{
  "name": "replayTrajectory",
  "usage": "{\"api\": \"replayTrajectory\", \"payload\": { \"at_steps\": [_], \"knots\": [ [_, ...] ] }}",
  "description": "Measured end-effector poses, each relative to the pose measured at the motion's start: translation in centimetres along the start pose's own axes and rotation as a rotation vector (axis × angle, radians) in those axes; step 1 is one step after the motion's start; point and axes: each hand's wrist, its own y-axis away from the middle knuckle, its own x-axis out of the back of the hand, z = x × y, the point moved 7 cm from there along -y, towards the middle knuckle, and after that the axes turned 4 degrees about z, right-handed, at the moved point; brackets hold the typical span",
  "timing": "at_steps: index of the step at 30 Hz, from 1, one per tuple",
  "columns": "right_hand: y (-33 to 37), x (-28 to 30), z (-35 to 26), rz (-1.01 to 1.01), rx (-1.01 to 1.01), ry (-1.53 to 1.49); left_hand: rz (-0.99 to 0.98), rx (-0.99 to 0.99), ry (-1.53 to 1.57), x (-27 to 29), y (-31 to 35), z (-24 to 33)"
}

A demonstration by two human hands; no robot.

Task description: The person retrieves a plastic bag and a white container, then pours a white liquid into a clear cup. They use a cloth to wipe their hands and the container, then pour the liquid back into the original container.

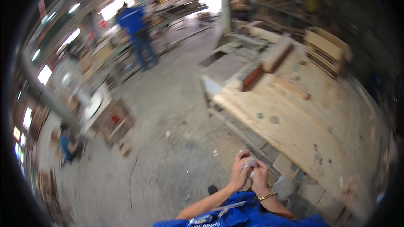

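Both my hands meet low in the middle of the head view, in front of my blue work clothes. My left hand (239, 172) and my right hand (260, 175) close together around a small, pale, shiny thing (251, 163), perhaps crumpled clear plastic; blur hides its exact kind. A gold-coloured band (266, 196) circles my right wrist. The near edge of a large wooden worktable (290, 130) lies just beyond my hands to the right.
On the worktable stand an open cardboard box (326, 50) and a long fence-like block (265, 67). A co-worker in blue (136, 33) stands at a far bench; another person (67, 145) is low at the left. A pedestal fan (67, 75) stands near a wooden stand (113, 115).
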Motion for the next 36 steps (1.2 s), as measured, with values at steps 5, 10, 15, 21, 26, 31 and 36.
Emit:
{"api": "replayTrajectory", "payload": {
  "at_steps": [5,10,15,21,26,31,36],
  "knots": [
    [0.4,-0.7,-1.5,-0.144,0.245,0.429,0.017,0.193,0.074,-0.2,1.1,-0.8],
    [1.9,-0.3,-2.9,-0.300,0.436,0.816,-0.040,0.666,0.428,-0.3,1.3,-4.8],
    [1.1,1.0,-2.9,-0.234,0.365,0.605,-0.348,0.290,0.235,-0.9,0.2,-1.8],
    [1.3,1.1,-1.9,-0.419,0.006,0.060,-0.409,0.614,0.224,1.4,1.4,-4.7],
    [0.8,1.1,-1.0,-0.537,-0.070,-0.060,-0.515,0.613,0.031,0.5,1.1,-3.2],
    [0.6,0.7,0.0,-0.614,-0.130,0.025,-0.595,0.656,0.033,0.7,0.7,-2.6],
    [1.0,-0.2,-0.3,-0.461,-0.021,-0.008,-0.533,0.668,0.061,1.1,0.2,-4.5]
  ]
}}
